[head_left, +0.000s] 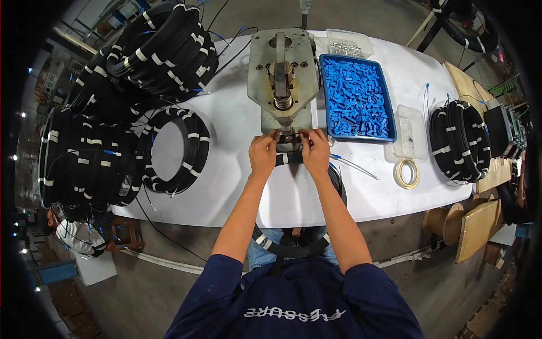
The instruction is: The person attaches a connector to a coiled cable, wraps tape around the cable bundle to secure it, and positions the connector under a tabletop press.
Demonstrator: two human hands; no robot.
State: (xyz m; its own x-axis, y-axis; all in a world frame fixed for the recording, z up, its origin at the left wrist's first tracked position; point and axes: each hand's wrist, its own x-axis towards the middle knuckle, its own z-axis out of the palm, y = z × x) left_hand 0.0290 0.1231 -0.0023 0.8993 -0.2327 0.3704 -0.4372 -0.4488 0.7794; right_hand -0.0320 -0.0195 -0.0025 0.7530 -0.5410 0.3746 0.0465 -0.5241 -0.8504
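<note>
My left hand [263,152] and my right hand [314,150] are at the foot of a metal bench press [284,70], one on each side of its lower die. Both have their fingers pinched together close to the die. What lies between the fingertips is too small and dark to make out. A coil of black cable [289,158] with white tape bands passes just below my hands and hangs over the table edge onto my lap. To the right of my right hand, two thin cable ends [355,165] lie on the table.
A blue tray [393,133] of small blue connectors stands right of the press, with a clear box of metal parts [345,50] behind it. A tape roll [406,173] and another cable coil [460,141] are further right. Stacked cable coils [164,53] and a single coil [195,150] are left.
</note>
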